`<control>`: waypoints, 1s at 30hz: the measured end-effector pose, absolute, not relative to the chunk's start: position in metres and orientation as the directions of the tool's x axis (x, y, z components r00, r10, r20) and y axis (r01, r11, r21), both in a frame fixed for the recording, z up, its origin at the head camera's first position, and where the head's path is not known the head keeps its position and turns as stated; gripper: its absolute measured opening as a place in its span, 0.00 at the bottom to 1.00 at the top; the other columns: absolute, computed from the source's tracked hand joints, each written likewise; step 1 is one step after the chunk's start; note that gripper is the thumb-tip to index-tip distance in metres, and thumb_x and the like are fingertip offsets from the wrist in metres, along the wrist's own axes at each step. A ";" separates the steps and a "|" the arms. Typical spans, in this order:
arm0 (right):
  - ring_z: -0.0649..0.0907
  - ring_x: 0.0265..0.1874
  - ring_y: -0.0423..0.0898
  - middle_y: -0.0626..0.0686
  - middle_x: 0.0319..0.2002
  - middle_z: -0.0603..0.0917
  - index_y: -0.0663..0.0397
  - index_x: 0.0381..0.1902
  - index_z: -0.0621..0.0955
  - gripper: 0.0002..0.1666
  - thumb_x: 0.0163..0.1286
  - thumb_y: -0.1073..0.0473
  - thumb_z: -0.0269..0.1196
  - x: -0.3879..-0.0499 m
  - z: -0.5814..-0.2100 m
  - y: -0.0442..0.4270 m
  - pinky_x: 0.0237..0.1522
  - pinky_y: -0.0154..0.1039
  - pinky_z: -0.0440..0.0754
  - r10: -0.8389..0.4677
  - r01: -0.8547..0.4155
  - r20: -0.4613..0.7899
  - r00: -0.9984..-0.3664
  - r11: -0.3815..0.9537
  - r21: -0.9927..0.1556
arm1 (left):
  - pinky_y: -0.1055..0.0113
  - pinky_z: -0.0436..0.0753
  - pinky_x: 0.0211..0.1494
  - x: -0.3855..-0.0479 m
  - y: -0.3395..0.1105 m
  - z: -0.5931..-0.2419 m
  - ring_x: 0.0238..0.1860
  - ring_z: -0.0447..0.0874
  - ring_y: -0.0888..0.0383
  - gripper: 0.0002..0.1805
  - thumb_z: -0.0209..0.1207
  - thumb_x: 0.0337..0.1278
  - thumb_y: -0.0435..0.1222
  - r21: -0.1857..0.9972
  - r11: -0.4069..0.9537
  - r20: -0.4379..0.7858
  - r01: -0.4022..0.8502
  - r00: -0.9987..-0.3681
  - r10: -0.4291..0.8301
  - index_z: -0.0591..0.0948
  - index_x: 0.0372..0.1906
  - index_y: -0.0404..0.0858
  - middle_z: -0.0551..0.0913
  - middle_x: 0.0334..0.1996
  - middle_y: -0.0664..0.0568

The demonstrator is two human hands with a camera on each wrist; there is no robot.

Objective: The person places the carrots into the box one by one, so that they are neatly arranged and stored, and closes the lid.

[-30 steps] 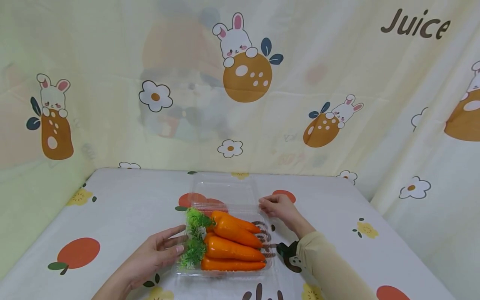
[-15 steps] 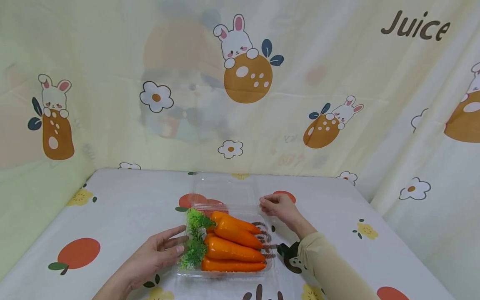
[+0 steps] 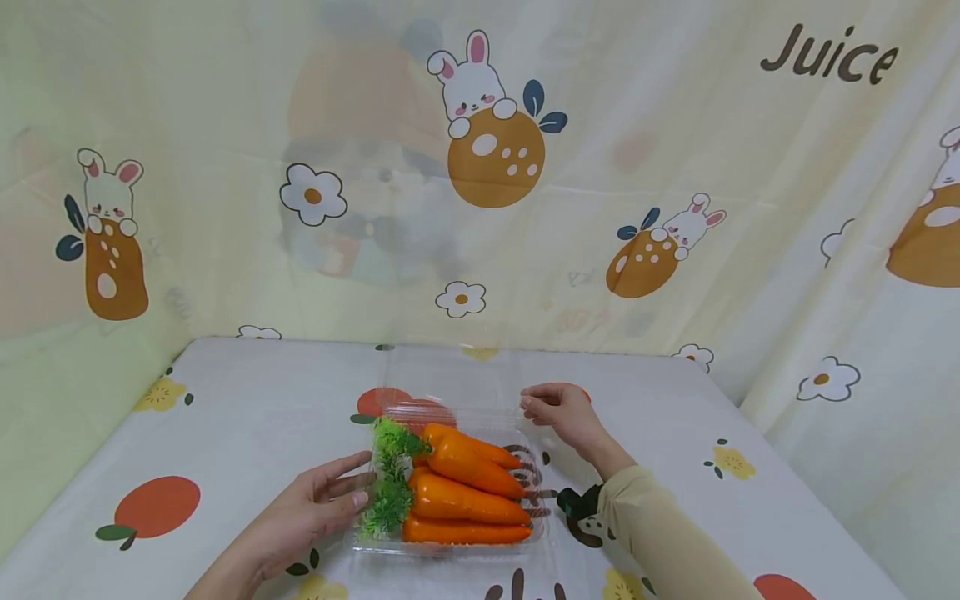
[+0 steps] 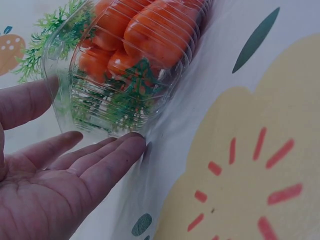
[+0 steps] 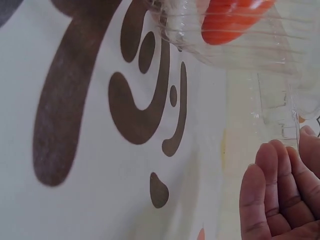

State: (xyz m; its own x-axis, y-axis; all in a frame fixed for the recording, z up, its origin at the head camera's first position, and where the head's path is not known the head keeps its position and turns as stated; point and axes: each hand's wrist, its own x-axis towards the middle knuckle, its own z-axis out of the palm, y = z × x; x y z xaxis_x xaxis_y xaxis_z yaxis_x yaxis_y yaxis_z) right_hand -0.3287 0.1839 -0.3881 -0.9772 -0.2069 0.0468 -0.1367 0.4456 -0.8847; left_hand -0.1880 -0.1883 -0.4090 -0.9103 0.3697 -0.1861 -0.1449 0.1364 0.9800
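A clear plastic clamshell container [image 3: 450, 547] lies on the table with its lid [image 3: 450, 375] tilted up at the back. Inside are several orange carrots [image 3: 468, 498] with frilly green tops [image 3: 390, 479] to the left. My left hand [image 3: 318, 500] is at the container's left wall, fingers fairly straight; in the left wrist view its fingertips [image 4: 134, 142] touch or nearly touch the ribbed side. My right hand [image 3: 566, 417] pinches the lid's right edge near the hinge between thumb and fingers, as the right wrist view shows.
The table is covered by a white cloth [image 3: 247, 417] printed with fruit, flowers and animal figures. Pale curtains [image 3: 375, 275] with rabbit prints hang along the back and both sides. A dark print [image 3: 577, 504] lies partly under the right sleeve [image 3: 667, 533].
The lid has tilted up a little, its far edge now higher against the back curtain. The right hand has shifted very slightly with it; the left hand and the carrots stay put.
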 end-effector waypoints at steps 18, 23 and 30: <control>0.87 0.39 0.59 0.59 0.40 0.91 0.64 0.48 0.87 0.12 0.70 0.61 0.68 -0.322 -0.380 0.187 0.44 0.49 0.89 -0.185 -0.260 0.188 -0.964 0.541 -0.800 | 0.50 0.84 0.63 -0.189 -0.187 -0.409 0.70 0.74 0.35 0.41 0.59 0.73 0.42 0.977 0.147 -0.198 -0.154 -0.914 0.355 0.55 0.80 0.31 0.64 0.74 0.28; 0.87 0.39 0.62 0.58 0.38 0.91 0.62 0.45 0.88 0.10 0.69 0.62 0.69 -0.320 -0.377 0.188 0.37 0.37 0.87 -0.182 -0.280 0.214 -0.960 0.561 -0.779 | 0.50 0.84 0.63 -0.189 -0.187 -0.409 0.70 0.74 0.35 0.41 0.59 0.74 0.42 0.977 0.152 -0.197 -0.151 -0.913 0.356 0.54 0.80 0.31 0.64 0.74 0.28; 0.88 0.39 0.63 0.59 0.38 0.91 0.63 0.44 0.88 0.10 0.68 0.63 0.69 -0.313 -0.373 0.188 0.36 0.29 0.85 -0.208 -0.322 0.246 -0.947 0.565 -0.760 | 0.50 0.84 0.63 -0.189 -0.188 -0.410 0.70 0.74 0.36 0.41 0.58 0.74 0.42 0.979 0.142 -0.188 -0.145 -0.910 0.369 0.53 0.80 0.30 0.64 0.75 0.27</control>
State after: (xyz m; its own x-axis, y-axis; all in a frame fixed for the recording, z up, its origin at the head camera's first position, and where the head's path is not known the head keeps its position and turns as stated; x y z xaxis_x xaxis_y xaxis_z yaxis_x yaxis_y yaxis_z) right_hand -0.3127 0.1883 -0.3734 -0.9467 -0.2080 0.2460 -0.3216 0.5650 -0.7599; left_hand -0.1889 -0.1880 -0.4101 -0.9100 0.3694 -0.1880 -0.1447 0.1420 0.9792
